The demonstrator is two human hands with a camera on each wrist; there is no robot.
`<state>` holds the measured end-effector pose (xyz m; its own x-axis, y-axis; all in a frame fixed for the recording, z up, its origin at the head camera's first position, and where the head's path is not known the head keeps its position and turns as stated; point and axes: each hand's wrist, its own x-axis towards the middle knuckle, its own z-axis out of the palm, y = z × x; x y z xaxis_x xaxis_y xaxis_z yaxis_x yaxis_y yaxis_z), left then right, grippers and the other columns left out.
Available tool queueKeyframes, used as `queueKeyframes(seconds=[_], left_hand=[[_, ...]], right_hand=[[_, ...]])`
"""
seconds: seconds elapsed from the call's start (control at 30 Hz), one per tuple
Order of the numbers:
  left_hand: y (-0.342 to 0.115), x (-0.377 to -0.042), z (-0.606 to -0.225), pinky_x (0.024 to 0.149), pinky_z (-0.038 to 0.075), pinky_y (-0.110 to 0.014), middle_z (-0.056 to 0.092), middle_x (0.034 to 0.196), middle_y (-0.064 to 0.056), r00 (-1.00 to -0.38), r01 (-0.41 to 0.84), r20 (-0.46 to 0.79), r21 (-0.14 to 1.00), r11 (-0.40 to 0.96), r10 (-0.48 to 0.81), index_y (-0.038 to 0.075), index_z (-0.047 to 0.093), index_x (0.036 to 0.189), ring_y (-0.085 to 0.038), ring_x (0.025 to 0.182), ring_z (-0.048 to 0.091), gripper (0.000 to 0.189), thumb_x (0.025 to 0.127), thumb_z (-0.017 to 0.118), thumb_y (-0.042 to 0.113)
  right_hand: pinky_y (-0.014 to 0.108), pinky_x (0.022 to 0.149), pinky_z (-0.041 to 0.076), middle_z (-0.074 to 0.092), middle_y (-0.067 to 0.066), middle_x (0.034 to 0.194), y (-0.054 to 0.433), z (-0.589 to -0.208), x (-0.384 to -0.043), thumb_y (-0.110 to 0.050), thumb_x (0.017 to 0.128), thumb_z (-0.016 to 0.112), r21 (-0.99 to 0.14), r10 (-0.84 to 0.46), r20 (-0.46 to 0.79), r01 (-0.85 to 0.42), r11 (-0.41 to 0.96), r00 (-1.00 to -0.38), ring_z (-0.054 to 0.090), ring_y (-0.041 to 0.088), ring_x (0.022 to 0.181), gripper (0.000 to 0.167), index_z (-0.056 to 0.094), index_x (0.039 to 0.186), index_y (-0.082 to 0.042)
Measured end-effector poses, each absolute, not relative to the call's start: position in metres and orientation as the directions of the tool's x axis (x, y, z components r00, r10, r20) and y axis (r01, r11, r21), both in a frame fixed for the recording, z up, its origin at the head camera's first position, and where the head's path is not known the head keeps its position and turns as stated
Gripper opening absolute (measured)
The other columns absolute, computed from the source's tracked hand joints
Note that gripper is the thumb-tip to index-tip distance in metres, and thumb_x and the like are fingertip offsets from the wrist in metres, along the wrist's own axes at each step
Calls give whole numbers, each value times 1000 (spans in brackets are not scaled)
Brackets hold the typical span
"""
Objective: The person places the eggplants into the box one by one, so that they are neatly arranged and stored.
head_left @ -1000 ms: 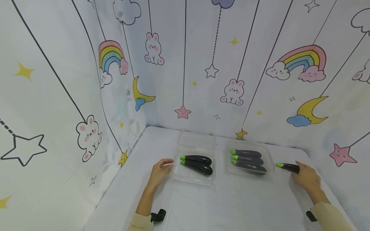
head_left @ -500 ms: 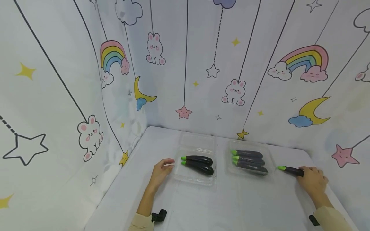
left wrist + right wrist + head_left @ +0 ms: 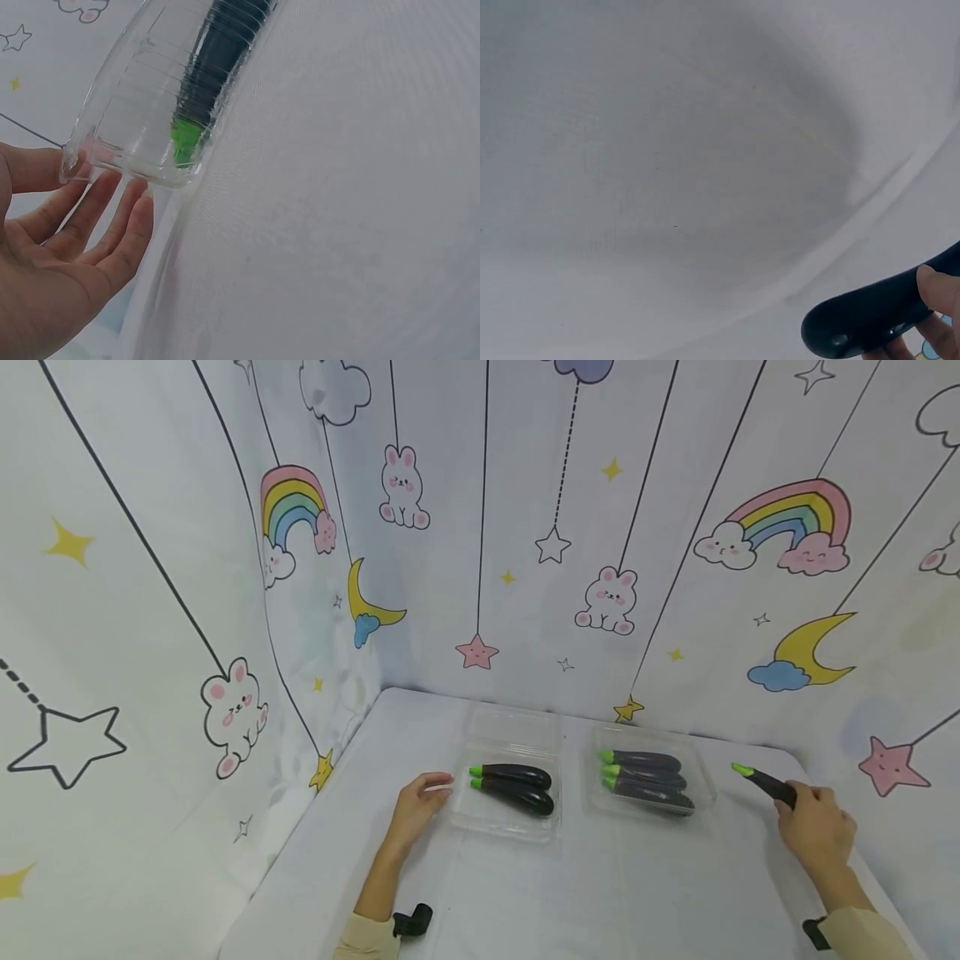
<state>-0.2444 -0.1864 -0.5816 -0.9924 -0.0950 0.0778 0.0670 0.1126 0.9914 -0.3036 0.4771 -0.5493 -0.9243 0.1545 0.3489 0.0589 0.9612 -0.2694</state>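
Note:
In the head view my right hand grips a small dark eggplant by its thick end, green stem pointing left and up. It hangs just above the table, right of a closed-looking clear plastic box holding several eggplants. At the left, an open clear plastic clamshell box bears two eggplants. My left hand holds that box lightly at its left edge. In the left wrist view, thumb and fingertips lie on either side of the box rim. The right wrist view shows the held eggplant's rounded end.
The white-covered table runs under both boxes. The left box's lid lies flipped back toward the wall. A white cloth wall with printed rabbits, stars and rainbows stands behind and at the sides.
My right hand has moved a little to the right with the eggplant, then raised it so the stem tilts upward. The left hand and both boxes stay put.

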Motion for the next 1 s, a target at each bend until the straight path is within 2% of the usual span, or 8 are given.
queueKeyframes(seconds=[0.27,0.6,0.83,1.0], left_hand=[[-184,-245,-582,99,55,-40,69,132,-10,-992,72,84,990,121,-98,5,68,131,-30,120,66,32,100,71,11],[-184,-246,-582,95,56,-31,69,132,-14,-991,96,107,988,123,-85,3,67,131,-32,121,67,31,100,69,7],[-185,-246,-583,94,55,-29,70,131,-10,-991,76,88,990,117,-98,6,69,130,-29,120,67,31,99,71,9],[-186,-245,-583,93,56,-28,69,132,-14,-990,92,104,988,126,-94,3,68,130,-32,120,67,31,100,70,9]], right_hand=[[78,87,33,44,44,128,465,-536,-301,-13,101,63,-286,147,414,25,958,-898,49,68,107,40,51,134,6],[80,85,32,42,45,130,445,-525,-292,-15,104,60,-336,194,410,51,941,-891,45,65,112,43,49,138,10],[79,88,31,43,45,129,419,-515,-285,-14,104,60,-360,183,476,0,933,-860,45,66,112,44,49,140,10],[78,86,31,45,44,128,400,-508,-279,-13,103,62,-359,161,527,-47,932,-835,47,65,110,43,51,139,10]])
